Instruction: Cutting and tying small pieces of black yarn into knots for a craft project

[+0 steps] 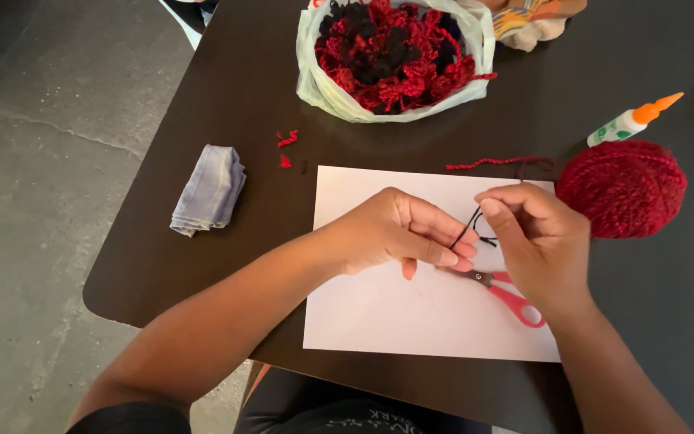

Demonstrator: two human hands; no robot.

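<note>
I see a short piece of dark yarn [467, 227] pinched between both hands above the white sheet of paper [379, 309], which lies near the table's [226, 88] near edge. My left hand [399, 231] has its fingertips pressed together on the lower end of the strand; my right hand [540, 237] is closed on the upper end, so the yarn runs slanted in the small gap between the two. Just under the hands, red-handled scissors [512, 297] rest on the paper, partly hidden by the right hand. A ball of red yarn [624, 189] sits just beside the right hand, toward the table's right edge, with a glue bottle [630, 122] beyond it. A loose red strand [491, 163] lies past the paper. At the far edge stands a plastic bag [315, 84] of red and black yarn pieces. A folded grey cloth [209, 189] lies toward the left edge.
</note>
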